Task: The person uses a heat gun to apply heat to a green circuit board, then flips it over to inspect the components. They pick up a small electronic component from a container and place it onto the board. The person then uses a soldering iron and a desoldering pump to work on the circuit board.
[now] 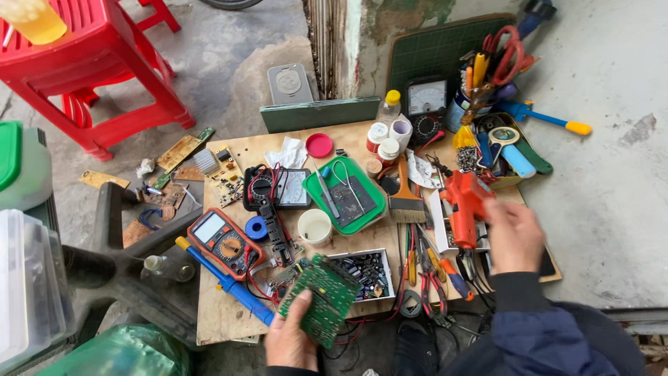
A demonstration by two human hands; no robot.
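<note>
We hold a green circuit board (pixel 321 298) in our left hand (pixel 292 338) at the near edge of the counter (pixel 223 313), fingers (pixel 300 304) clamped on its lower left side, board tilted over the counter's near lip. Our right hand (pixel 513 235) is blurred at the right, touching or gripping an orange tool (pixel 465 205); we cannot tell whether its fingers are closed on it. Containers: a white open box (pixel 367 273) just right of the board holds small dark cylindrical parts; a green tray (pixel 346 194) at mid-counter holds tweezers and a dark pad; a white cup (pixel 315 225) stands near the tray's left corner; a tin (pixel 467 104) at the far right is packed with pliers and screwdrivers; a shallow yellow-edged tray (pixel 501 150) beside it holds a tape roll and blue tools. An orange multimeter (pixel 224 240) and a blue-handled tool (pixel 229 284) lie near the left edge. The counter is crowded nearly to every edge; bare wood shows only at the near left corner. Left of the counter, loose boards (pixel 177 153) litter the floor by a red stool (pixel 90 63).
</note>
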